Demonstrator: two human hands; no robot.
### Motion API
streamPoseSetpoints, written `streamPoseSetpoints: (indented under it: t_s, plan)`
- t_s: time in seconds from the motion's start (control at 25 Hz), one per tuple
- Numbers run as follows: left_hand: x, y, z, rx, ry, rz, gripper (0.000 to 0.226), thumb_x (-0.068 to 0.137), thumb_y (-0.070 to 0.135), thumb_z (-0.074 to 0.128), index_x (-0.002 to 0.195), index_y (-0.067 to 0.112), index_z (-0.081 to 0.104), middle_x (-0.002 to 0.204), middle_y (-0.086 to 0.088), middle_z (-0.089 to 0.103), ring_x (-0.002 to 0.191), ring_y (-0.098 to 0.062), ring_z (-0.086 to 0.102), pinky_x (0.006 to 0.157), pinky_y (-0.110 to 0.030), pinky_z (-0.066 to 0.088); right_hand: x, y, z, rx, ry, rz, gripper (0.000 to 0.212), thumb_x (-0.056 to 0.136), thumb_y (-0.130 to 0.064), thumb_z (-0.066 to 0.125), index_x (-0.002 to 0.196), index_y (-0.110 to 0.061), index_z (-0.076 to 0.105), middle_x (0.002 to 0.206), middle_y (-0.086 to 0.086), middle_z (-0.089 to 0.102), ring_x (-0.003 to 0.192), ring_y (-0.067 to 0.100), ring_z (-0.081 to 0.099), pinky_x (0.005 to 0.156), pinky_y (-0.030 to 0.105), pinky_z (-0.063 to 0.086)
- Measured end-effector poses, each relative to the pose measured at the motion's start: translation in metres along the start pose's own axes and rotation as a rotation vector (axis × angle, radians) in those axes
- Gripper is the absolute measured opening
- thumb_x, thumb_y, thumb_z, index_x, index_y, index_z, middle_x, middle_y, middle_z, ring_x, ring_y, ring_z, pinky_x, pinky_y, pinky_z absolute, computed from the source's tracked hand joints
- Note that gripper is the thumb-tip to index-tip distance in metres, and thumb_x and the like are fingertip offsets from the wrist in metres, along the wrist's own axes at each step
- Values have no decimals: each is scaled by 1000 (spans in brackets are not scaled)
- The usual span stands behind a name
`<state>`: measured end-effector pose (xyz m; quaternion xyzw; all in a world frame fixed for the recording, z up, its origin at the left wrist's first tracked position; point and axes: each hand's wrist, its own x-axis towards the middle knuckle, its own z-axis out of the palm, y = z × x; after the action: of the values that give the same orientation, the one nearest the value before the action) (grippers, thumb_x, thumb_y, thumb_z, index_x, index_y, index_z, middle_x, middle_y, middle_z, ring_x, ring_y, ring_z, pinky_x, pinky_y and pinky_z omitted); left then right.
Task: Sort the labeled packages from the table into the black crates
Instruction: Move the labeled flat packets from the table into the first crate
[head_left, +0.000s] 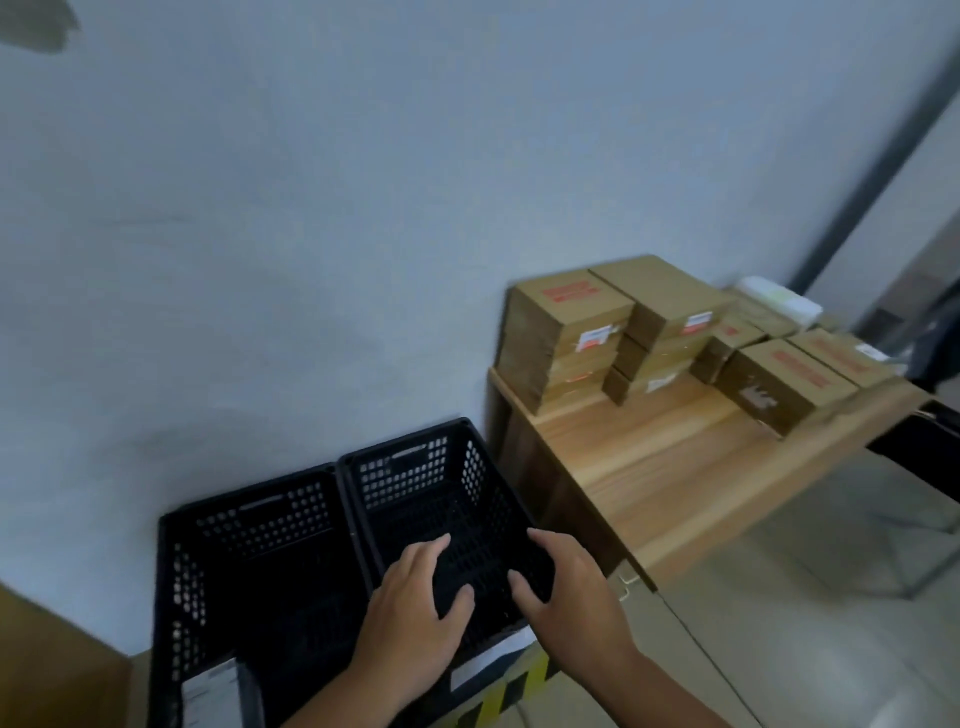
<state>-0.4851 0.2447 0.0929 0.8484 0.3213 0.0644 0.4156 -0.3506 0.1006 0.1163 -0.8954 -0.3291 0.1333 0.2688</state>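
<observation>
Rightward, wooden table (675, 467) against grey wall (311, 208).

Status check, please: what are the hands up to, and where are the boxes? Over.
Left hand and right hand open, empty, over the right crate. Packages stacked on the table. Nothing seen blocking the way.

A wooden table (649, 467) is standing against the wall (363, 208). Brown cardboard boxes (784, 387) are sitting along its far side: a left stack (566, 338) and a right stack (660, 322) are touching side by side, and lower boxes are lying beyond them. A blurred white item (779, 301) is lying behind them. Beside the table, two black crates (249, 545) are standing on the floor (779, 623), touching each other.
</observation>
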Motion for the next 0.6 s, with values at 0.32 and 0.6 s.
streamPoseSetpoints:
  t_s: [0.32, 0.6]
  plan:
    - [65, 133, 129, 56, -30, 66, 60, 97, 55, 54, 151, 42, 32, 149, 26, 35, 136, 2, 36, 117, -35, 36, 33, 149, -109, 88, 139, 94, 56, 93, -51, 63, 143, -32, 48, 137, -16, 56, 126, 3, 50, 102, 20, 45]
    - [140, 245, 233, 16, 11, 28, 60, 95, 53, 57, 150, 41, 35, 143, 29, 36, 134, 3, 36, 113, -28, 35, 95, 271, -209, 101, 171, 120, 56, 91, -50, 64, 142, -31, 51, 135, -17, 56, 125, 3, 52, 102, 24, 47]
